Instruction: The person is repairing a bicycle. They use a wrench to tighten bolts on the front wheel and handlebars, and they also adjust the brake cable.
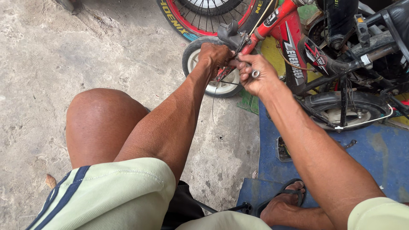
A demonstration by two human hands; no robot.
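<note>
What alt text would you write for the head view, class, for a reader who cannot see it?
Both hands, left hand and right hand, work at the red frame of a small bicycle lying on a blue mat; the right holds a metal tool. A thin cable dangles below.

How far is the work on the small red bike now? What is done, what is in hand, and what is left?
Done: the red bike lies on its side on the blue mat, so the work can be reached. In hand: the left hand grips a part by the frame, and the right hand holds a small metal tool; a thin cable hangs loose below. Left: that cable is not yet fixed, and a small bolt lies on the mat.
</note>
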